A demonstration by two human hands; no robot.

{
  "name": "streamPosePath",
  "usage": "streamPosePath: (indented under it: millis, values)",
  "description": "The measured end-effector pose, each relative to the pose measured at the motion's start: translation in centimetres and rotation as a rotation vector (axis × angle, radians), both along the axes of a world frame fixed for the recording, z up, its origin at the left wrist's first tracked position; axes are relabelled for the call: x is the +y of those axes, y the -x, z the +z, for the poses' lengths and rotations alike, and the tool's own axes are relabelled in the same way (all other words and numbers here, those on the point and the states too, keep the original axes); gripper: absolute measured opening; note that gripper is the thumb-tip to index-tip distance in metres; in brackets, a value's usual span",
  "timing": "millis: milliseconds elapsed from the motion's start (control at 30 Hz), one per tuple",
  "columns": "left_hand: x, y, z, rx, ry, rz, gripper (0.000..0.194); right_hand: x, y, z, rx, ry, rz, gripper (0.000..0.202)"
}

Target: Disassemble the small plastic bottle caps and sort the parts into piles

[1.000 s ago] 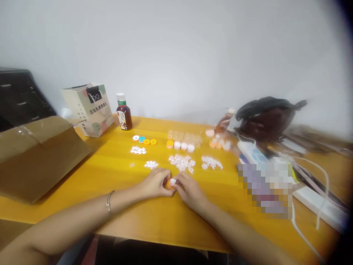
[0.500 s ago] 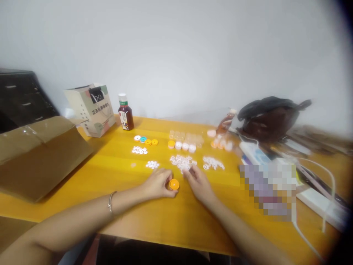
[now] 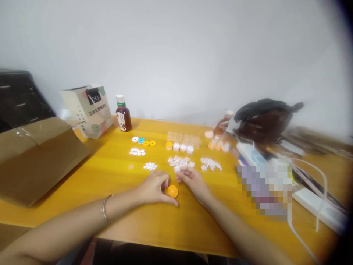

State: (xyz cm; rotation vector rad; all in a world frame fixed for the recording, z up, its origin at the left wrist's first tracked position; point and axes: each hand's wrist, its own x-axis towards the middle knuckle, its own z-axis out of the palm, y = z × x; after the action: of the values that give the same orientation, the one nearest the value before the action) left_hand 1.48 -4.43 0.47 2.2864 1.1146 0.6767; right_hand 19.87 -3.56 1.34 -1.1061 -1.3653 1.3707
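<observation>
A round orange cap, hollow side up with a pale spot at its centre, is on the table beside my left hand. The thumb and forefinger are spread around the cap, with the thumb stretched out in front of it. My right hand is just to the right and behind, its fingers closed at the near edge of a pile of white openwork pieces. A small white piece shows at its fingertips. Fine detail there is blurred.
Small white discs, ring-shaped caps, white caps and clear cups lie in groups. Behind stand a dark bottle and a paper bag. A cardboard box is left; a power strip and cables are right.
My left thumb and forefinger have spread apart around the orange cap. The right hand has drawn slightly left from the pile, with a white piece at its fingertips. The view has shifted slightly.
</observation>
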Motion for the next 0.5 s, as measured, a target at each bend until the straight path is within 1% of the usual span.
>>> streamPosePath:
  millis: [67,133,167,233,300,367,433,500]
  values:
    - [0.2,0.1,0.1,-0.115,0.036,0.047,0.041,0.1,-0.1,0.0,0.027,0.014,0.03,0.034]
    - [0.5,0.0,0.3,-0.269,0.048,0.087,0.028,0.0,0.0,-0.1,0.044,0.03,0.09,0.032]
    - [0.7,0.0,0.3,-0.342,0.049,0.086,0.024,0.0,0.0,-0.1,0.05,0.038,0.125,0.031]
    - [1.1,0.0,0.3,-0.436,0.063,0.034,0.025,-0.1,0.1,-0.1,0.062,0.054,0.186,0.03]
    - [1.4,-0.1,0.3,-0.464,0.089,-0.041,0.027,-0.1,0.2,-0.2,0.079,0.071,0.219,0.029]
    - [1.5,0.0,0.3,-0.474,0.094,-0.092,0.023,0.0,0.3,-0.4,0.103,0.09,0.218,0.027]
    - [1.6,0.0,0.3,-0.49,0.07,-0.1,0.02,0.2,0.3,-0.6,0.133,0.113,0.185,0.026]
    - [1.5,0.0,0.4,-0.501,0.035,-0.081,0.018,0.3,0.4,-0.7,0.154,0.133,0.151,0.027]
